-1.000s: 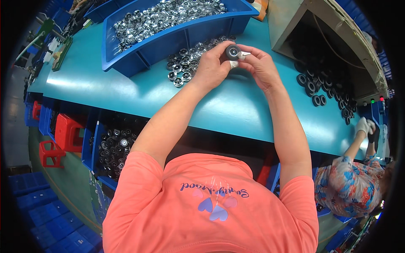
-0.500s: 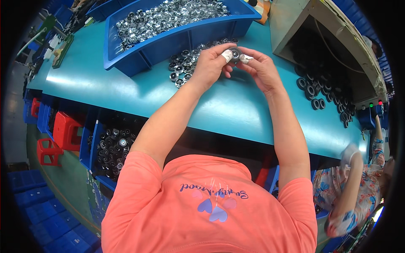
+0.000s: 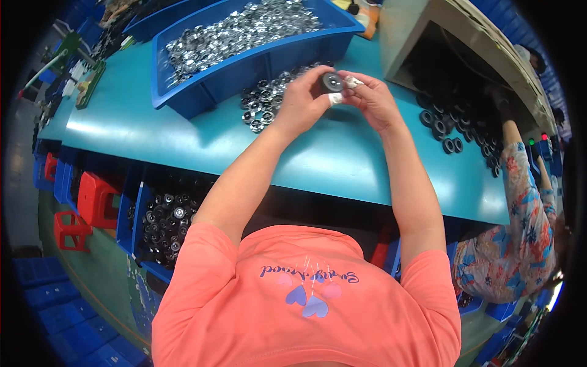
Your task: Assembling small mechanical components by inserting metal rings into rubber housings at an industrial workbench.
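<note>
A small black wheel with a shiny hub (image 3: 332, 82) is held up over the far part of the teal table. My left hand (image 3: 299, 105) is closed round it, with the thumb below the wheel. Against the wheel's right side, the fingers of my right hand (image 3: 376, 103) are pinched together and also touch it. White wrapping covers thumb or finger tips on both hands. Loose shiny hubs (image 3: 260, 109) lie on the table just left of my left hand. Behind them stands a blue bin (image 3: 257, 66) heaped with similar silvery pieces.
Black rubber rings (image 3: 439, 127) are spread at the right before a pale, open-fronted housing (image 3: 405, 40). A co-worker's patterned sleeve (image 3: 520, 174) reaches toward that opening. Below the table's left edge sits a bin of black wheels (image 3: 166, 223), near red stools (image 3: 95, 199).
The wheel has turned in my hands, and my left thumb has shifted lower. The co-worker's arm has moved up from the table's right edge to the housing. The whole view has shifted slightly.
</note>
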`<action>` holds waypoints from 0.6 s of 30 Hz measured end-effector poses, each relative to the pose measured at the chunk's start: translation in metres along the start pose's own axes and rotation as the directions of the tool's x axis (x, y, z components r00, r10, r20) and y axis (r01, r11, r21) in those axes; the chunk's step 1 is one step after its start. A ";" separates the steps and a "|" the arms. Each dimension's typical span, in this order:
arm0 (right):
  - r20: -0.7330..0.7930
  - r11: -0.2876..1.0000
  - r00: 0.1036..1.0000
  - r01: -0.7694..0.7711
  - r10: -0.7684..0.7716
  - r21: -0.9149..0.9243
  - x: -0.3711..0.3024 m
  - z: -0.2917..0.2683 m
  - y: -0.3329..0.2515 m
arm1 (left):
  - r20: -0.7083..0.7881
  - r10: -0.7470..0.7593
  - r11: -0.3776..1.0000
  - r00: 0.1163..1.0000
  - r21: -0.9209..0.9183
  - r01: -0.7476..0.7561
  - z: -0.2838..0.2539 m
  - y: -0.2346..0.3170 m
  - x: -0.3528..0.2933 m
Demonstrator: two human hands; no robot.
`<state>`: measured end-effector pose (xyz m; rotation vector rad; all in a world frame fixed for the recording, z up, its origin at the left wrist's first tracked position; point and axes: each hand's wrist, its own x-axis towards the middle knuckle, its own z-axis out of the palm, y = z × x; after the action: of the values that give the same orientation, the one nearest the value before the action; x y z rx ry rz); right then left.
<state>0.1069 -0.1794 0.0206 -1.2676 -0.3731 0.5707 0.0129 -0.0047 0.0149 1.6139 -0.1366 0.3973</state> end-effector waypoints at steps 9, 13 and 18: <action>-0.358 0.344 0.738 -0.180 -0.572 -0.921 -0.006 -0.145 -0.058 | -0.245 0.270 0.814 0.931 0.575 -0.084 -0.146 0.063 -0.164; -0.166 -0.016 0.839 -0.204 -0.518 -0.979 0.030 -0.171 -0.050 | -0.451 -0.018 0.508 0.892 0.765 0.397 -0.236 0.084 -0.287; -0.307 -0.277 0.889 -0.407 -0.341 -0.870 0.088 -0.152 -0.042 | -0.544 -0.057 0.147 0.837 0.825 0.546 -0.254 0.111 -0.354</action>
<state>0.2715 -0.2544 0.0162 -3.1343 -0.3487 -0.3335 -0.3958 0.1820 0.0097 2.7208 1.0236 0.5014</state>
